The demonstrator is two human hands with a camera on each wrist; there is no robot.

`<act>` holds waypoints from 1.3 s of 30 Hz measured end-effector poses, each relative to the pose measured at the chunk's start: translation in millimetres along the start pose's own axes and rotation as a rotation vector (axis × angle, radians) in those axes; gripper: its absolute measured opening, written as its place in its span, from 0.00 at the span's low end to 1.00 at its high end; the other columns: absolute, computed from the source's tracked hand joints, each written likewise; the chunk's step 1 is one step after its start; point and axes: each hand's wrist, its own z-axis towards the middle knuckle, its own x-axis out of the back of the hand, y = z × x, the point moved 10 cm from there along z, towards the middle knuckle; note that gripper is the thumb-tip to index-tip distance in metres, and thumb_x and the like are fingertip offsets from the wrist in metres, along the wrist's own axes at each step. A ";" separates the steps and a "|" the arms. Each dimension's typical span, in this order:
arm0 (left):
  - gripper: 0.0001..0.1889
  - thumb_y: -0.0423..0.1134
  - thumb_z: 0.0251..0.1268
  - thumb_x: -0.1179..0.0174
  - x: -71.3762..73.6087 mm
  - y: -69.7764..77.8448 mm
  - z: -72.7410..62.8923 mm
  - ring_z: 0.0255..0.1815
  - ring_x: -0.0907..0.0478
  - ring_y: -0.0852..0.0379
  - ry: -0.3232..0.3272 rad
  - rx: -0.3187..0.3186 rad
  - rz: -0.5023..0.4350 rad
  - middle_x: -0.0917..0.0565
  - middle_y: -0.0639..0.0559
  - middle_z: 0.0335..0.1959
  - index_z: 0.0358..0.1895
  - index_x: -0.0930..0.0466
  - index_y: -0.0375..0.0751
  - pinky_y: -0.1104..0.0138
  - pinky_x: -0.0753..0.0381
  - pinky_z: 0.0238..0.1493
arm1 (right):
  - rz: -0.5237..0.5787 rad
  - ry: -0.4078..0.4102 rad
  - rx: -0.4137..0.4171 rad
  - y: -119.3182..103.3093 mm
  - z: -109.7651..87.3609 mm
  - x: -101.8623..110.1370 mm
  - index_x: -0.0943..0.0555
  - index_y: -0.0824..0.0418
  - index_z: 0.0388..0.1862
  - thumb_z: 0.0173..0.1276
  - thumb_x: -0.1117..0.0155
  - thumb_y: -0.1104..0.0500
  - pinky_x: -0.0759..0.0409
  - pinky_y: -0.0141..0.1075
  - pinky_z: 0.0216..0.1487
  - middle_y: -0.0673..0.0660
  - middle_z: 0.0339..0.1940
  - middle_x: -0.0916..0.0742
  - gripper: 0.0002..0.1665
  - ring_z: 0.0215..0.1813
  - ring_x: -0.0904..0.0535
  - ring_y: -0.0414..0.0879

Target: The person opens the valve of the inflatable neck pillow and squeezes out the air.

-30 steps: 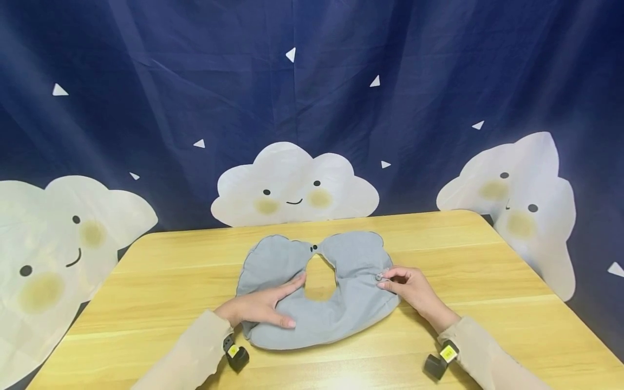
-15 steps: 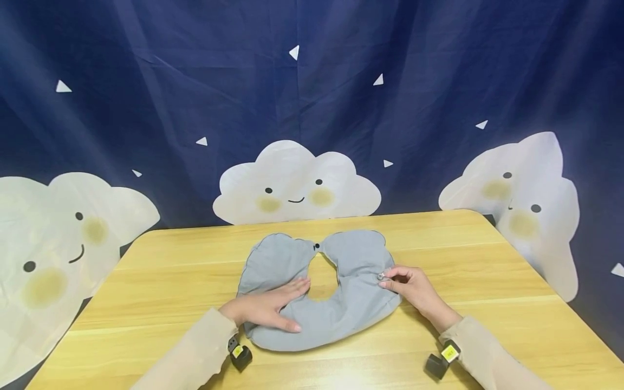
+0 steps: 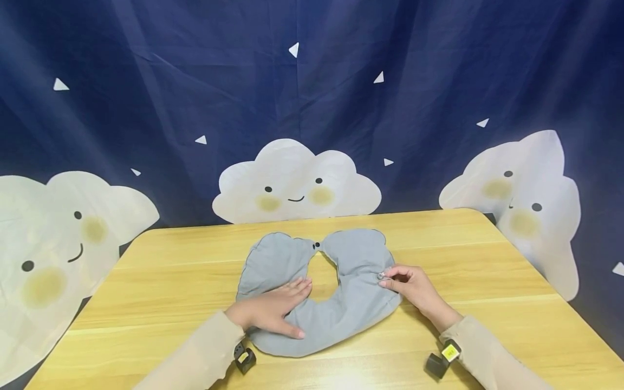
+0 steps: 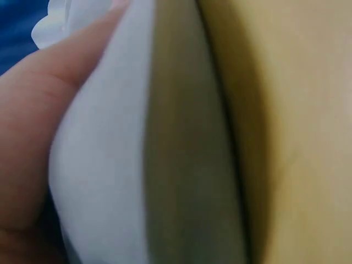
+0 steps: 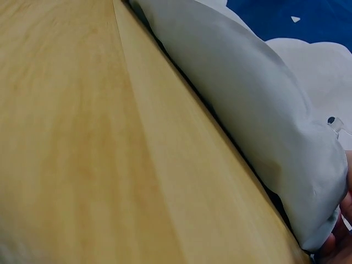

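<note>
Head view: grey neck pillow (image 3: 341, 318) on a wooden table (image 3: 487, 281); left hand (image 3: 271, 311) spread across it, fingers straight; right hand (image 3: 413, 287) pinching its clear nozzle (image 3: 381, 275); left wrist view: its shaded, rounded side; right wrist view: its bulging outer edge; left hand slightly further right than half a second ago.

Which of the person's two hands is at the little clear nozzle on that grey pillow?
The right hand: its thumb and finger pinch at the nozzle. The left hand instead rests with fingers outstretched on the other side of the pillow.
</note>
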 end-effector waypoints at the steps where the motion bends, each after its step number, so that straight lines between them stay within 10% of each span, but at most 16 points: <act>1: 0.51 0.62 0.59 0.43 0.6 1.1 -0.1 0.76 0.65 0.46 0.004 0.006 0.009 0.58 0.42 0.76 0.74 0.57 0.33 0.54 0.57 0.74 | 0.001 0.000 0.000 -0.1 0.1 0.0 0.19 0.77 0.33 0.53 0.30 0.71 0.24 0.26 0.36 0.41 0.31 0.15 0.10 0.34 0.22 0.35; 16: 0.50 0.62 0.58 0.42 9.4 -0.9 -4.6 0.76 0.60 0.46 0.137 0.037 -0.108 0.55 0.42 0.76 0.74 0.54 0.34 0.52 0.54 0.73 | 0.001 -0.014 -0.018 2.5 -1.4 -3.8 0.18 0.75 0.34 0.54 0.30 0.69 0.24 0.26 0.36 0.43 0.32 0.14 0.10 0.35 0.22 0.36; 27: 0.47 0.63 0.65 0.51 9.7 44.3 -1.2 0.76 0.61 0.42 0.178 0.064 -0.160 0.59 0.41 0.76 0.74 0.59 0.34 0.50 0.54 0.72 | 0.001 -0.004 -0.019 1.7 0.3 -1.2 0.19 0.77 0.34 0.54 0.31 0.70 0.24 0.25 0.36 0.41 0.32 0.15 0.11 0.35 0.22 0.35; 39: 0.43 0.67 0.67 0.61 -9.6 57.1 16.0 0.76 0.63 0.44 0.177 0.156 -0.141 0.61 0.47 0.77 0.76 0.63 0.47 0.38 0.56 0.68 | -0.012 -0.016 -0.027 3.1 0.4 -1.2 0.19 0.76 0.33 0.54 0.30 0.70 0.25 0.26 0.34 0.41 0.30 0.14 0.10 0.33 0.22 0.35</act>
